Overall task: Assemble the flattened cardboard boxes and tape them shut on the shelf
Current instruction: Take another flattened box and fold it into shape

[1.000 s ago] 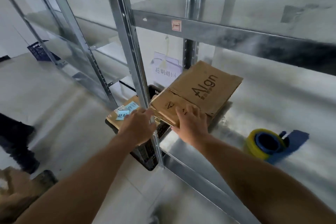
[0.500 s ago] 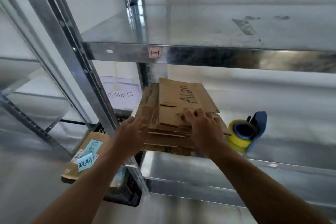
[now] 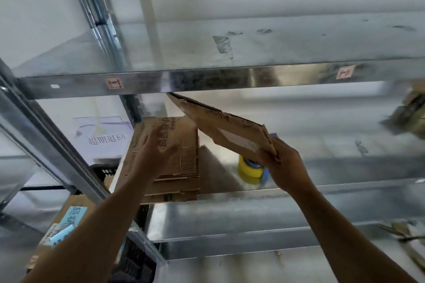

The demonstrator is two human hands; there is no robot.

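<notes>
Right grip (image 3: 282, 163) pinches the near corner of one flattened cardboard box (image 3: 225, 130), held tilted above the shelf (image 3: 345, 187). The box's long axis runs from the grip toward 10 o'clock, its far corner close under the upper shelf beam (image 3: 207, 80). Left grip (image 3: 151, 158), fingers flat, presses the stack (image 3: 177, 167) at 9 o'clock of the raised box and is likely the nearer free hand for opening it. A tape roll (image 3: 249, 170) sits at 9 o'clock of the right grip.

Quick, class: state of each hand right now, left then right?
Left hand: open, fingers flat on the stack of flattened boxes.
Right hand: closed, gripping the lifted flattened box by its corner.
</notes>
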